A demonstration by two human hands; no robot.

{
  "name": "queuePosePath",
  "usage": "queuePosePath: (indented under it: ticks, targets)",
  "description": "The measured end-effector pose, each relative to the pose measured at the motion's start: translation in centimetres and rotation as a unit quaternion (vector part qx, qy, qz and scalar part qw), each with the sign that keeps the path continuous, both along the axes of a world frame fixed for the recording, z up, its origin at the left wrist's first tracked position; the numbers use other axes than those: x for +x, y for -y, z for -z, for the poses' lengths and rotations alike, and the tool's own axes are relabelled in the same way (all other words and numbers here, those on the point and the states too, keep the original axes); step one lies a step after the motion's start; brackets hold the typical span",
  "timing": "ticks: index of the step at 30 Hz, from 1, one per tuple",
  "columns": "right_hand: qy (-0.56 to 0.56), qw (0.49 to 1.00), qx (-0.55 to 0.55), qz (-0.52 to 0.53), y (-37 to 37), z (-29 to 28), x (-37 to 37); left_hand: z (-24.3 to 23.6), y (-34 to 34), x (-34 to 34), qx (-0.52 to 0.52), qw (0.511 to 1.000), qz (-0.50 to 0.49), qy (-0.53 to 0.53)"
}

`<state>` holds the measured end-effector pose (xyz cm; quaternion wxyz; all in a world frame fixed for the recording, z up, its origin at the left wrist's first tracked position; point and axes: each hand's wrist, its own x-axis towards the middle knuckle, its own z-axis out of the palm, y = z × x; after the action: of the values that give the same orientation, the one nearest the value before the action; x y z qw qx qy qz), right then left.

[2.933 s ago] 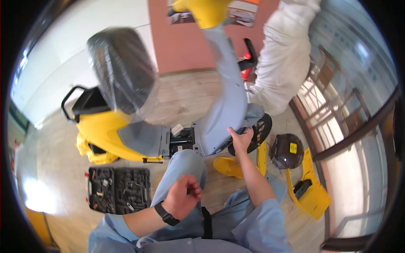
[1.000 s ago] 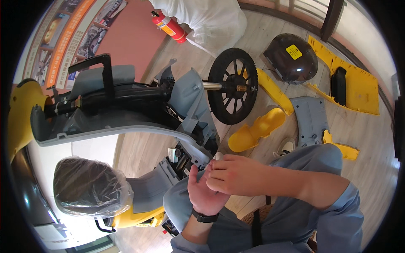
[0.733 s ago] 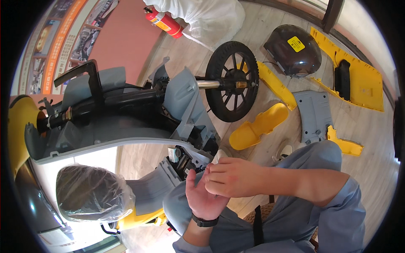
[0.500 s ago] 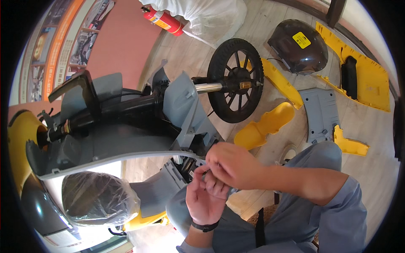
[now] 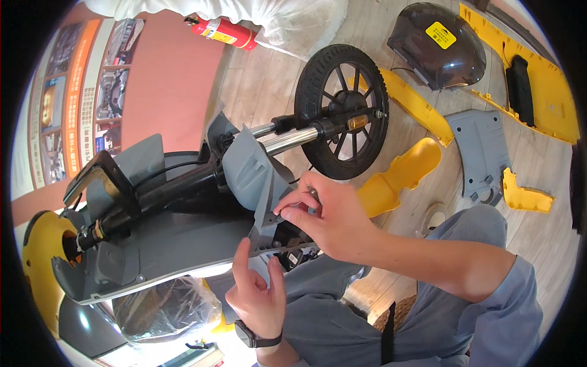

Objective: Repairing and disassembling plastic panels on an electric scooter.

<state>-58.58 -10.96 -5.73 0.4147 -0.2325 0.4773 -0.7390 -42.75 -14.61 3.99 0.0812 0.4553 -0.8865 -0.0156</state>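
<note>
A scooter front end lies tipped on its side, its black spoked wheel [image 5: 342,113] pointing away. Over the grey body panel [image 5: 247,168], my right hand [image 5: 330,214] is closed in a pinch at the panel's narrow lower strip. A small dark metal piece shows between its fingers, too hidden to name. My left hand [image 5: 260,293] is just below with index finger and thumb stretched up and the other fingers curled. Its index fingertip is beside the edge of the long grey inner panel [image 5: 189,248]; contact cannot be made out. Nothing shows in this hand.
Yellow body panels [image 5: 400,177], a grey cover [image 5: 480,153] and a dark rounded case [image 5: 437,46] lie on the wooden floor to the right. A red fire extinguisher [image 5: 223,32] lies at the back. Something plastic-wrapped [image 5: 168,309] sits at the lower left.
My hands, which were together, have parted. The right has moved up and left to the grey panel strip; the left has moved left with its index finger extended. The view has shifted slightly.
</note>
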Motion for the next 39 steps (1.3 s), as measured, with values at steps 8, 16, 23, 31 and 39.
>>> queuePosePath:
  ticks: [8,16,23,31,39]
  targets:
    - [-0.023,1.0,0.004,0.005,1.6,0.5,1.2,1.4,0.5,-2.5,0.039,0.998,-0.046,-0.001]
    - [-0.017,0.999,0.044,0.009,1.6,-0.1,1.1,2.1,1.1,-2.7,-0.008,0.999,-0.044,0.015]
    - [-0.074,0.996,0.049,0.012,1.7,-0.3,1.0,1.4,0.7,-3.9,-0.015,0.996,-0.057,0.067]
    - [-0.115,0.991,0.06,0.007,1.8,0.0,0.6,0.9,0.3,-5.0,-0.037,0.986,-0.095,0.13]
    - [-0.071,0.996,-0.008,0.053,1.9,0.6,0.6,1.7,0.9,-4.1,-0.073,0.988,-0.08,0.112]
